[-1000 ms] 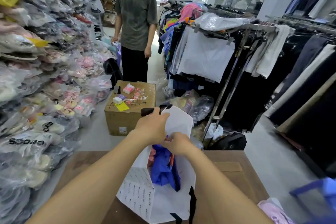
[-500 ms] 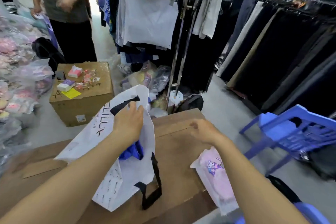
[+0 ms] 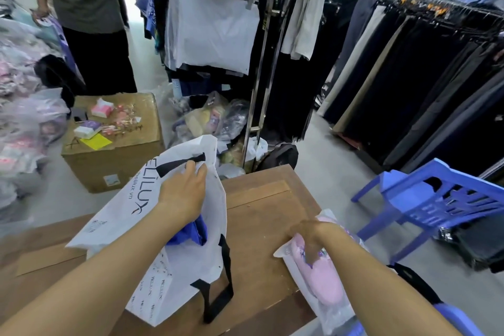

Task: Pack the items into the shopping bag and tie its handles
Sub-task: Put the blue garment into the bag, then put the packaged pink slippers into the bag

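Observation:
A white shopping bag (image 3: 117, 221) with black handles lies on the wooden table (image 3: 261, 215), its mouth toward me. My left hand (image 3: 184, 194) grips the bag's upper edge and holds the mouth apart. A blue garment (image 3: 191, 233) shows inside the opening. One black handle (image 3: 218, 292) hangs loose over the table's front. At the table's right edge lies a pink item in a clear plastic packet (image 3: 321, 281). My right hand (image 3: 308, 234) presses down on the packet's upper end, fingers curled around it.
A cardboard box (image 3: 114, 161) with small packets stands on the floor beyond the table. A person (image 3: 87, 22) stands behind it. A clothes rack (image 3: 256, 68) and hanging dark garments fill the right. A blue plastic chair (image 3: 425, 204) stands right of the table.
My right hand left the bag, swung right and came down onto the pink packet, closing on it. My left hand stays on the bag's edge. The view turned right and down.

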The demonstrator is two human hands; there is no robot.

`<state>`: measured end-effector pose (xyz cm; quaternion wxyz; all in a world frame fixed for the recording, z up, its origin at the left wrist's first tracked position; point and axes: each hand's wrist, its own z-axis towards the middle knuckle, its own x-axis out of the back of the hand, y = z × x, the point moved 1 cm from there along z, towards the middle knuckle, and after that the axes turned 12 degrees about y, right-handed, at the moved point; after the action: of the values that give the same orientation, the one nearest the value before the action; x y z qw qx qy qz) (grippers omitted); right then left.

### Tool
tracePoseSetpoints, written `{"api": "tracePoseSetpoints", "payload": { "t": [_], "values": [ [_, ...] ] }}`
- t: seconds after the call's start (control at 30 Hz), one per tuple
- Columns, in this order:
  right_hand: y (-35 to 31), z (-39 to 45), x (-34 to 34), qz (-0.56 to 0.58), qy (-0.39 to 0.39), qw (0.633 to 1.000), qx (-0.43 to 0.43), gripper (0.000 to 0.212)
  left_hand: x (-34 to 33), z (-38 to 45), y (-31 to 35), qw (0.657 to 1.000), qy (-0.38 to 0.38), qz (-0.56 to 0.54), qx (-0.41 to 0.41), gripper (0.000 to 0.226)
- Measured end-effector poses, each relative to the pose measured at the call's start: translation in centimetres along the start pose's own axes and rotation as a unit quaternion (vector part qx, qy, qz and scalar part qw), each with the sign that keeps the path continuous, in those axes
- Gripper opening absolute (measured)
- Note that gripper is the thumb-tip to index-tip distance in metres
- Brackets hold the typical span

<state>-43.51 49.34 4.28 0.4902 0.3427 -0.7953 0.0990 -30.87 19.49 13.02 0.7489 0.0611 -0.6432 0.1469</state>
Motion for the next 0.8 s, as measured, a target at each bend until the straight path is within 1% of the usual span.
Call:
{"api": "tracePoseSetpoints", "payload": {
  "t": [0.03, 0.07, 0.1, 0.13, 0.2, 0.3, 0.37, 0.4, 0.43, 0.47, 0.53, 0.57, 0.63, 0.67, 0.7, 0.73, 0.77, 0.8],
  "values": [
    [-0.2, -0.3, 0.7, 0.018, -0.026, 0.999, -0.021, 0.041, -0.1, 0.2, -0.2, 1.0, -0.003, -0.007, 0.005, 0.073],
    [-0.2, 0.2, 0.6, 0.083, -0.049, 0.993, -0.065, 0.045, -0.6, 0.1, -0.3, 1.0, -0.004, -0.016, 0.013, 0.073],
    [-0.5, 0.0, 1.4, 0.085, -0.07, 0.99, -0.091, 0.05, -0.9, -0.2, -0.3, 1.0, 0.003, -0.022, 0.013, 0.074],
    [-0.6, 0.6, 1.3, 0.113, -0.051, 0.988, -0.091, 0.049, -1.0, -0.1, -0.5, 0.999, 0.012, -0.037, 0.016, 0.076],
    [-1.0, 1.4, 1.1, 0.17, -0.002, 0.982, -0.079, 0.032, -1.4, -0.1, -0.6, 0.999, 0.013, -0.042, 0.015, 0.078],
    [-2.1, 2.2, 0.1, 0.185, 0.023, 0.981, -0.053, 0.015, -1.1, -0.3, -0.7, 0.999, 0.015, -0.042, 0.017, 0.077],
    [-2.8, 2.5, -0.1, 0.172, 0.026, 0.984, -0.034, 0.01, -1.0, -0.4, -0.8, 0.999, 0.018, -0.047, 0.017, 0.076],
    [-3.2, 2.8, -0.1, 0.175, 0.029, 0.984, -0.023, 0.013, -0.9, -0.4, -0.9, 0.999, 0.019, -0.046, 0.018, 0.077],
    [-3.6, 3.0, 0.1, 0.187, 0.049, 0.981, -0.022, 0.018, -0.9, -0.4, -0.9, 0.999, 0.015, -0.042, 0.018, 0.078],
    [-4.1, 3.4, 0.5, 0.211, 0.074, 0.974, -0.033, 0.021, -0.9, -0.4, -0.9, 0.999, 0.009, -0.038, 0.017, 0.079],
    [-5.1, 3.8, 1.8, 0.259, 0.151, 0.953, -0.036, 0.026, -0.8, -0.4, -0.9, 0.999, 0.001, -0.037, 0.021, 0.081],
    [-5.6, 4.3, 2.3, 0.282, 0.193, 0.939, -0.031, 0.024, -0.8, -0.3, -0.9, 0.999, -0.002, -0.036, 0.021, 0.082],
    [-6.2, 4.7, 3.4, 0.322, 0.232, 0.917, -0.033, 0.019, -0.7, -0.2, -0.9, 0.999, -0.005, -0.033, 0.02, 0.082],
    [-6.3, 4.8, 3.8, 0.335, 0.237, 0.911, -0.035, 0.018, -0.7, -0.1, -0.9, 0.999, -0.005, -0.034, 0.022, 0.082],
    [-6.4, 5.0, 4.0, 0.344, 0.248, 0.905, -0.032, 0.021, -0.7, 0.0, -1.1, 0.999, -0.003, -0.037, 0.024, 0.08],
    [-6.2, 5.1, 4.1, 0.347, 0.248, 0.904, -0.044, 0.028, -0.6, 0.0, -1.2, 0.999, 0.0, -0.041, 0.026, 0.079],
    [-5.8, 5.0, 4.1, 0.347, 0.264, 0.898, -0.057, 0.036, -0.5, 0.1, -1.4, 0.999, 0.002, -0.045, 0.027, 0.077],
    [-5.1, 5.0, 3.8, 0.337, 0.275, 0.896, -0.086, 0.044, -0.4, 0.1, -1.5, 0.998, 0.003, -0.051, 0.027, 0.076]
  ]
}}
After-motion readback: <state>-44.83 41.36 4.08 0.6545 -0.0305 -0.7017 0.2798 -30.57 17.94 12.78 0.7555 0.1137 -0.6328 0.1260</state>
